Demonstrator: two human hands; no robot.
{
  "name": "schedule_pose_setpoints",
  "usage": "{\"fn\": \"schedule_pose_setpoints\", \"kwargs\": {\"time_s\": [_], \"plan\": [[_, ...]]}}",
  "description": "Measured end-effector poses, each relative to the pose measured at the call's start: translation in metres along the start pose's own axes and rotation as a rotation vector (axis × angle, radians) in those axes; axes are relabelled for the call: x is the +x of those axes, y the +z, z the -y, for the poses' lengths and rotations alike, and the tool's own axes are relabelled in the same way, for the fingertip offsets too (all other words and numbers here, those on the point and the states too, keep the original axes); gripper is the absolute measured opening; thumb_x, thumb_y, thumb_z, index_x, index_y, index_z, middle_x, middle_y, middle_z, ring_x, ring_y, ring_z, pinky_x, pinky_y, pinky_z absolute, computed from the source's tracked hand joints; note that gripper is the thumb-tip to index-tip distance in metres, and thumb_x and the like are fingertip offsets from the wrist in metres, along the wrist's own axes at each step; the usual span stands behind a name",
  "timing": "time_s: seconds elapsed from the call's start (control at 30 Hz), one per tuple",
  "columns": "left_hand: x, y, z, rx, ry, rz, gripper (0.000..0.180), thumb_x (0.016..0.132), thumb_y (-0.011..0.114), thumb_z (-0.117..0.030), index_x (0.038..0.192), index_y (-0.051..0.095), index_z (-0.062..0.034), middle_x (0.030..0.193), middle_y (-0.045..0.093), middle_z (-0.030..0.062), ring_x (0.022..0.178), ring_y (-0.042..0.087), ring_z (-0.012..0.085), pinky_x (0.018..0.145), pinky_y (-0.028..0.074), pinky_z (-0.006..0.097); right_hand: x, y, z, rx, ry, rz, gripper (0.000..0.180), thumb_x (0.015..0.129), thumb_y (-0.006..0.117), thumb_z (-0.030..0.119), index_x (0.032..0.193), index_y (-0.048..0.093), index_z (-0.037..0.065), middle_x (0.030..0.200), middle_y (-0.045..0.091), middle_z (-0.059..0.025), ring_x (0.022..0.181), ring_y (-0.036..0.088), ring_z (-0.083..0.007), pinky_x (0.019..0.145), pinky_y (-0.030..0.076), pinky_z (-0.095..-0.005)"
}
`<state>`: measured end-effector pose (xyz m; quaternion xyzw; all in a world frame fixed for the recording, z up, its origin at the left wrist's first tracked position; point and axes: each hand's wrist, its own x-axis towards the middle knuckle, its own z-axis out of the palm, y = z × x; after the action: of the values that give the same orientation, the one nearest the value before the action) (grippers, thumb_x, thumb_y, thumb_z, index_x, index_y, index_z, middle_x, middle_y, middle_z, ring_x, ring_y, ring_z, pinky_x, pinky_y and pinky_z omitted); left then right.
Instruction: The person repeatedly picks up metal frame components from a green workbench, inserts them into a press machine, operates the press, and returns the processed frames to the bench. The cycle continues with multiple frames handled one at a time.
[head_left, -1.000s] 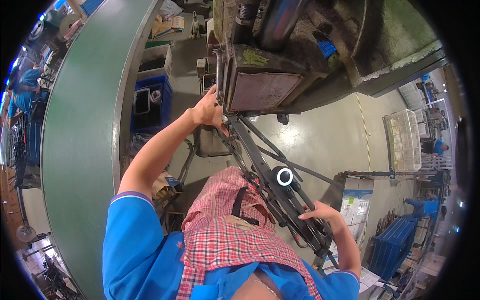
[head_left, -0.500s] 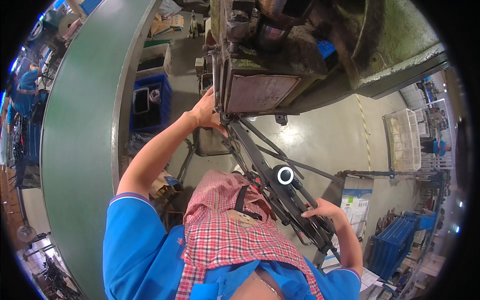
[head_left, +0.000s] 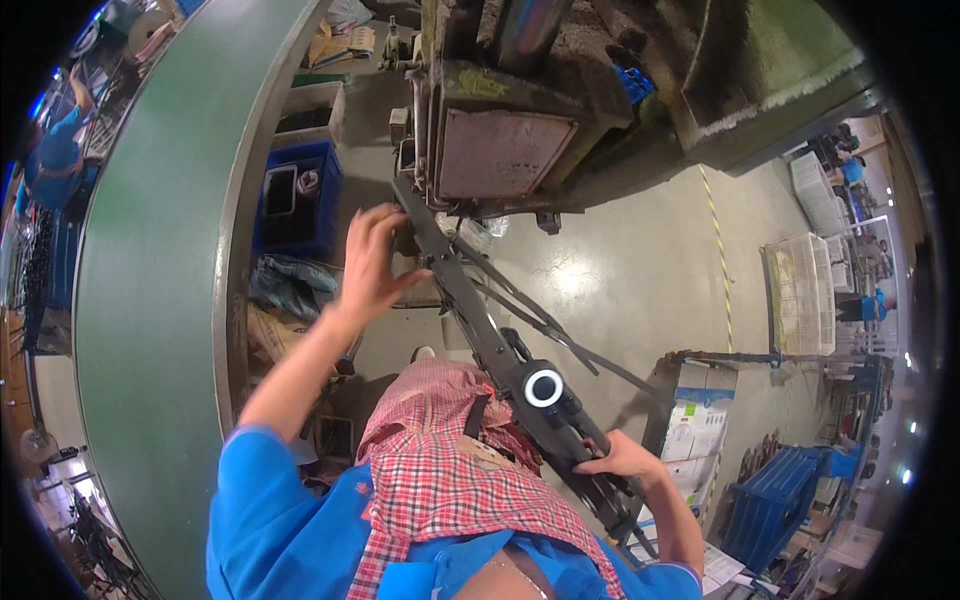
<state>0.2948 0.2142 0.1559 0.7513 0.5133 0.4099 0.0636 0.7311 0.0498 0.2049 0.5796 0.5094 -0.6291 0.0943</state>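
Observation:
A long black folding metal frame (head_left: pixel 480 330) with thin rods and a round white-ringed hub (head_left: pixel 543 387) runs from a grey-green press machine (head_left: pixel 500 150) down to my lap. My left hand (head_left: pixel 370 265) hovers with fingers spread just left of the frame's far end, the thumb close to the bar and nothing in its grasp. My right hand (head_left: pixel 620 462) is closed around the frame's near end at lower right. A red checked cloth (head_left: pixel 440 480) covers my lap beneath the frame.
A wide green conveyor belt (head_left: pixel 150 300) curves along my left. A blue crate (head_left: pixel 295 200) stands on the floor beside it. Cardboard boxes (head_left: pixel 690 420), blue crates (head_left: pixel 770 500) and a white basket (head_left: pixel 800 290) stand at right. Another person in blue (head_left: pixel 55 160) works far left.
My left hand has come off the frame's far end at the machine and drawn back toward me with fingers spread. My right hand keeps its hold.

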Motion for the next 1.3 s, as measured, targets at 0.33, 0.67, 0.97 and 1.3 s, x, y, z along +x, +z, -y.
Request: {"fn": "schedule_pose_setpoints", "kwargs": {"time_s": [0.33, 0.67, 0.97, 1.3], "plan": [[-0.162, 0.111, -0.175, -1.251, -1.668, -0.171, 0.049, 0.076, 0.076, -0.031, 0.103, 0.055, 0.0034, 0.089, 0.062, 0.0089, 0.078, 0.060, 0.0186, 0.071, 0.050, 0.034, 0.005, 0.041, -0.048, -0.164, -0.270, 0.005, 0.056, 0.070, 0.081, 0.036, 0.105, 0.059, -0.002, 0.083, 0.062, -0.0080, 0.079, 0.057, -0.0142, 0.073, 0.047, -0.0297], [-0.246, -0.123, -0.213, -1.166, -1.192, -0.931, 0.029, 0.076, 0.073, -0.021, 0.091, 0.057, -0.0019, 0.072, 0.059, 0.0054, 0.059, 0.058, 0.0144, 0.053, 0.048, 0.027, -0.040, 0.172, 0.070, -0.647, -0.812, 0.066, 0.049, 0.073, 0.076, 0.033, 0.101, 0.056, -0.001, 0.076, 0.064, -0.0211, 0.070, 0.064, -0.0362, 0.062, 0.049, -0.0408], [-0.512, -0.364, -0.306, -1.185, 0.033, -1.343, 0.020, 0.088, 0.055, -0.020, 0.097, 0.053, -0.0029, 0.092, 0.055, 0.0083, 0.077, 0.055, 0.0166, 0.082, 0.047, 0.031, -0.140, 0.415, 0.221, -1.285, -1.617, 0.458, 0.027, 0.078, 0.064, 0.015, 0.094, 0.047, 0.002, 0.060, 0.059, -0.0133, 0.060, 0.062, -0.0340, 0.050, 0.045, -0.0451], [-0.724, -0.268, -0.283, -0.985, -0.565, -2.167, 0.049, 0.083, 0.065, -0.048, 0.113, 0.058, -0.0102, 0.112, 0.061, 0.0037, 0.103, 0.058, 0.0177, 0.085, 0.050, 0.036, -0.011, 0.693, 0.271, -1.725, -2.156, 0.328, 0.012, 0.079, 0.057, 0.016, 0.089, 0.055, 0.009, 0.069, 0.062, -0.0051, 0.068, 0.066, -0.0246, 0.057, 0.049, -0.0361]]}}
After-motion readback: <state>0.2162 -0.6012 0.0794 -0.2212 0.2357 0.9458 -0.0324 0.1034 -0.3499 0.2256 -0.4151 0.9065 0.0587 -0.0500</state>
